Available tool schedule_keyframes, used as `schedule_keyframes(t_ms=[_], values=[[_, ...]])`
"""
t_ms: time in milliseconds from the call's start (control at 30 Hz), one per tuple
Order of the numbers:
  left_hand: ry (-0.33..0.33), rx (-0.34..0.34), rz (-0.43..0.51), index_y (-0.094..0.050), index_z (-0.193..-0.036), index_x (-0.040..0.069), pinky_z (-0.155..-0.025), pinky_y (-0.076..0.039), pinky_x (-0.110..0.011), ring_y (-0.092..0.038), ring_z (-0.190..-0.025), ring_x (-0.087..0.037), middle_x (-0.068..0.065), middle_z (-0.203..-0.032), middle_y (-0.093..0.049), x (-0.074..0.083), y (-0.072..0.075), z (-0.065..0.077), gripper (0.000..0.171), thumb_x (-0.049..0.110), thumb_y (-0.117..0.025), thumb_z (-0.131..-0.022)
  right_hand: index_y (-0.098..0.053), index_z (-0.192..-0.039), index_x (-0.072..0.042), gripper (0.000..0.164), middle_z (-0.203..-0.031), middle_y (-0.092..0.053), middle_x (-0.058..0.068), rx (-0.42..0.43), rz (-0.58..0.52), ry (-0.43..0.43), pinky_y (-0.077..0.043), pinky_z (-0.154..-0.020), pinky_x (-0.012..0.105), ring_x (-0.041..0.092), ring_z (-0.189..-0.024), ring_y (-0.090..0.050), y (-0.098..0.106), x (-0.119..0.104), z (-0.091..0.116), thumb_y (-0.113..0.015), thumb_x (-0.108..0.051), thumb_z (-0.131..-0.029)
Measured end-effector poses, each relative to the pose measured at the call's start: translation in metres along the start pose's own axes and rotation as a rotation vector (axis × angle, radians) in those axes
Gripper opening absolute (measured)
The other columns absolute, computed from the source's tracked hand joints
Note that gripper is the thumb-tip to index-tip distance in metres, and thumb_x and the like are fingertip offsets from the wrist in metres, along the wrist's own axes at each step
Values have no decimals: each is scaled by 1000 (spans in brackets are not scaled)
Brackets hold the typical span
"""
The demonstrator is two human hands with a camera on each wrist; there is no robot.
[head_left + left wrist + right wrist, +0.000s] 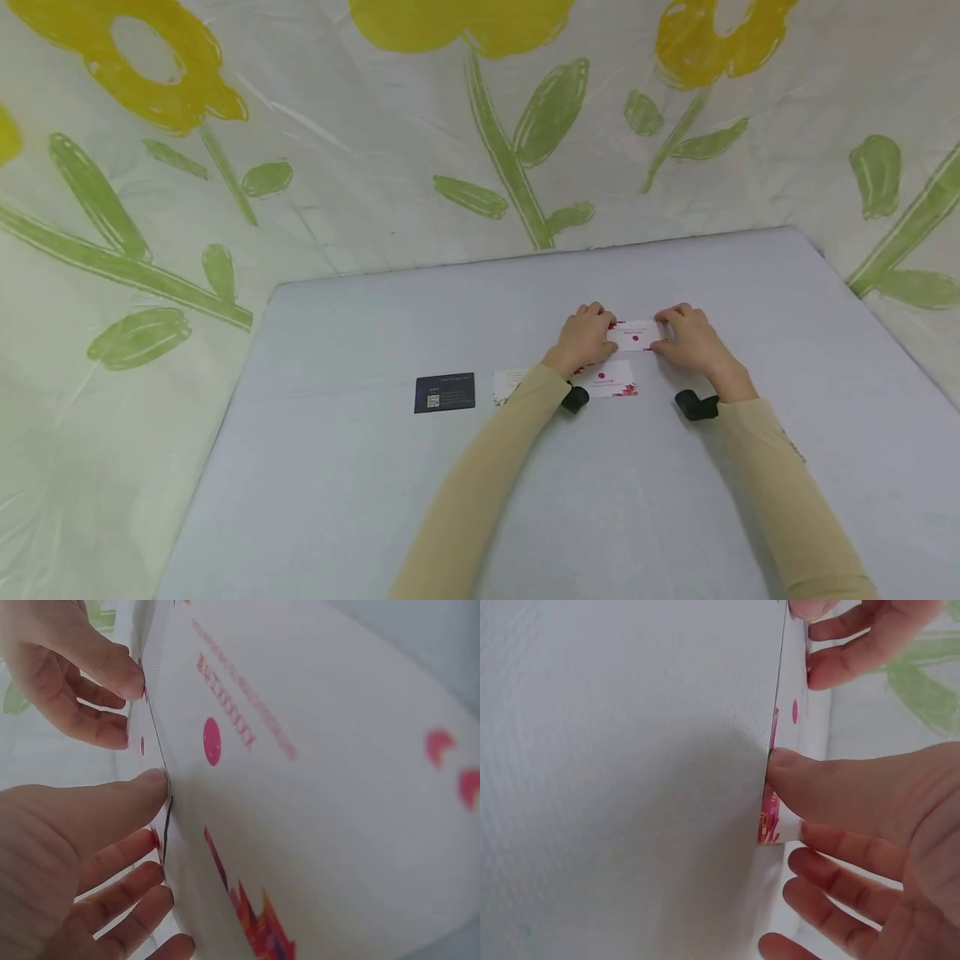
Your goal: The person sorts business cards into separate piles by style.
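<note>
A white card (634, 335) with a red dot and red corner prints lies near the far part of the table, between both hands. My left hand (582, 337) pinches its left end, thumb at the near edge and fingers at the far edge. At the opposite end my right hand (693, 342) grips it the same way; the right wrist view shows the thumb on the card (793, 739). Just nearer lies a second white card (613, 380) with a similar dot, large in the left wrist view. The left wrist partly covers that card's left side.
Left of these, a white card with floral corners (507, 380) is partly hidden by the left sleeve. Farther left lies a black card (445, 394) with a QR code. The pale table (337, 483) meets a flower-printed sheet (360, 167) at its back edge.
</note>
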State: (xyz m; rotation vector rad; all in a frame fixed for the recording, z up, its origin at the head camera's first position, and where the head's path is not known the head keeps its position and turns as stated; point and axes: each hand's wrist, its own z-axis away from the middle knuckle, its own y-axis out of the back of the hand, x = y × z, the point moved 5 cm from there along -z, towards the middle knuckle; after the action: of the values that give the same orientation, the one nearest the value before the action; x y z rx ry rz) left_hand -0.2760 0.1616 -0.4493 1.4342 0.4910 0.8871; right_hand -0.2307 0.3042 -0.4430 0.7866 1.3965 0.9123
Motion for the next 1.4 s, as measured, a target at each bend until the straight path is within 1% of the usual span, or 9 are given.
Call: schedule_keyframes(t_ms=[133,300,433,533,700,833,933,1133,1400], values=[[21,29,124,-53,-124,14,-89,-39,-25,-46,-110,-15,-2,-120,-51,-4,3,3,39,27,-62,-88,-45,-118,16,46,-115,-43,33,23,-89,-16,-34,-92,57,45,-106,-40,-2,-1,-2,-64,-5,-83],[9,136,427,-56,-113,9,-71,-40,-18,-49,-85,-11,-3,-97,-55,-13,4,6,29,9,-64,-85,-47,-111,11,30,-102,-51,27,141,-223,-58,-43,-78,48,38,-94,-49,-1,-4,0,-59,-1,-85],[-32,215,608,-60,-104,7,-65,-40,-14,-50,-77,-8,-3,-90,-59,-22,10,13,17,1,-58,-88,-54,-103,7,17,-94,-57,22,254,-285,-33,-44,-68,31,33,-85,-54,2,-7,4,-58,-2,-89],[-43,238,686,-64,-100,6,-66,-43,-15,-54,-76,-10,-4,-92,-62,-30,18,24,14,1,-58,-88,-57,-101,6,18,-92,-59,21,236,-344,-13,-44,-63,20,27,-81,-56,3,-11,6,-60,-6,-89],[-14,188,702,-66,-99,3,-66,-44,-16,-56,-76,-13,-6,-88,-63,-40,22,42,14,3,-63,-86,-56,-105,7,26,-92,-60,19,71,-468,-39,-50,-63,22,18,-75,-58,-1,-18,10,-62,-12,-89],[17,112,681,-67,-97,2,-64,-43,-15,-53,-74,-10,-4,-84,-61,-41,17,54,14,5,-67,-84,-56,-104,7,27,-88,-59,15,-23,-474,-57,-48,-63,24,16,-72,-55,-6,-22,15,-63,-13,-88],[21,86,643,-68,-93,3,-62,-41,-14,-51,-71,-8,-2,-80,-60,-39,12,60,11,5,-68,-83,-57,-102,7,25,-85,-58,12,-67,-465,-63,-47,-62,23,18,-73,-53,-11,-24,19,-64,-13,-87],[27,78,623,-69,-90,3,-61,-40,-14,-50,-69,-7,0,-76,-60,-38,6,67,7,3,-68,-83,-57,-99,6,22,-84,-57,12,-100,-442,-83,-48,-60,23,20,-72,-53,-20,-26,22,-65,-11,-85],[67,91,607,-69,-89,2,-60,-40,-13,-50,-68,-7,-1,-74,-59,-39,1,70,7,2,-66,-83,-59,-91,4,14,-79,-58,11,-44,-324,-36,-44,-57,26,20,-69,-51,-24,-34,21,-64,-6,-84]])
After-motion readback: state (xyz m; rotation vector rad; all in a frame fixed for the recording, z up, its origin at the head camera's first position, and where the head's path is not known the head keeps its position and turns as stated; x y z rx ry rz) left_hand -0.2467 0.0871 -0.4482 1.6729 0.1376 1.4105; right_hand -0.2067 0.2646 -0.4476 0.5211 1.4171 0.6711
